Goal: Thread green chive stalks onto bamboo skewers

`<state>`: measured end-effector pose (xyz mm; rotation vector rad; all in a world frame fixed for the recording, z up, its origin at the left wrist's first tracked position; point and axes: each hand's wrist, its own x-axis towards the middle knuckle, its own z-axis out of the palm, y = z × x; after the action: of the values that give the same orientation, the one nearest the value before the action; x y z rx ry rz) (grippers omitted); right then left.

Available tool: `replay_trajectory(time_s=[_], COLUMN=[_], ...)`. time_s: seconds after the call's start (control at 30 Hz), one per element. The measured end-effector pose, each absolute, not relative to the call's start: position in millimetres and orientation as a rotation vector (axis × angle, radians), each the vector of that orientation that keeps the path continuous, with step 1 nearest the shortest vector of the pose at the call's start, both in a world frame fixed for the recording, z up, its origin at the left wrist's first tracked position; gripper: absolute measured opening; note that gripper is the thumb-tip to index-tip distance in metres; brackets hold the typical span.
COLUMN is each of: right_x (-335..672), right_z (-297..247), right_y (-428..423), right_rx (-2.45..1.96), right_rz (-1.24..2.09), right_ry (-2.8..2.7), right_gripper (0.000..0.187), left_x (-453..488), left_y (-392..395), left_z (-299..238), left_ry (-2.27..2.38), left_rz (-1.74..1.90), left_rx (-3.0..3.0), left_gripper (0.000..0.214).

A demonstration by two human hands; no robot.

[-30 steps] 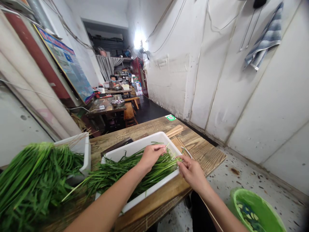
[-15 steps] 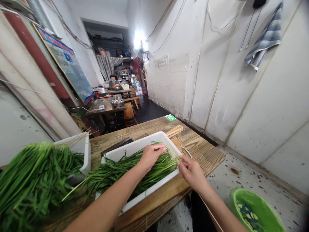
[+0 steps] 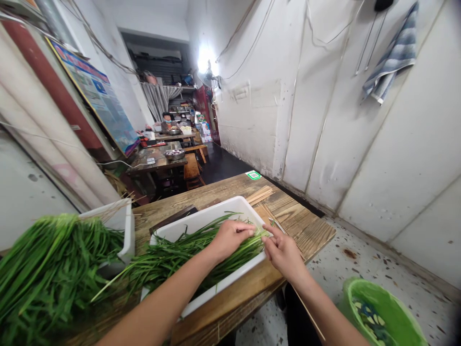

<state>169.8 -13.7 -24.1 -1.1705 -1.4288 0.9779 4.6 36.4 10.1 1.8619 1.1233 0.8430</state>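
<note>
Over a white tub [image 3: 211,204], my left hand [image 3: 230,238] has its thumb and index finger pinched on the pale ends of some garlic chives [image 3: 201,257]. Fingertips of my right hand [image 3: 284,247] are at the same stalk ends, with the index finger reaching toward my left fingers. A thin bamboo skewer [image 3: 310,315] runs back from beneath my right hand along the forearm, its grip partly hidden. The chives lie lengthwise in the tub, with leaves hanging over its left end.
Left of the tub, a big heap of chives [image 3: 57,259] spills from another white container [image 3: 127,226]. Bamboo skewers [image 3: 261,194] lie on the wooden table [image 3: 309,226] behind the tub. A green bin [image 3: 392,307] stands on the floor at right. A person [image 3: 166,124] sits far back.
My left hand has come slightly lower and nearer my right hand. My right index finger has lifted and stretched toward it. The view has shifted slightly.
</note>
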Motion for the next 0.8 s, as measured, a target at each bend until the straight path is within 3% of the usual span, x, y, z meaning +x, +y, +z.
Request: replay_trajectory(time_s=[0.1, 0.23, 0.33, 0.8], right_x=[170.6, 174.3, 177.2, 179.1], right_z=[-19.8, -28.2, -38.9, -37.0], right_y=[-12.7, -18.2, -23.3, -28.1], right_rx=[-1.15, -1.133, -1.137, -1.175], right_rz=[0.989, 0.979, 0.974, 1.028], right_ry=[-1.465, -1.462, -1.443, -1.422], right_gripper=[0.031, 0.02, 0.02, 0.023], left_x=[1.6, -5.5, -8.0, 5.4], left_y=[36.3, 46.1, 51.8, 41.5], left_z=[16.1, 14.6, 5.8, -4.1], left_ry=[0.949, 1.259, 1.483, 1.537], left_rz=[0.695, 0.782, 0.712, 0.435], left_rx=[1.992, 2.002, 2.134, 2.671], left_gripper=[0.023, 0.024, 0.021, 0.014])
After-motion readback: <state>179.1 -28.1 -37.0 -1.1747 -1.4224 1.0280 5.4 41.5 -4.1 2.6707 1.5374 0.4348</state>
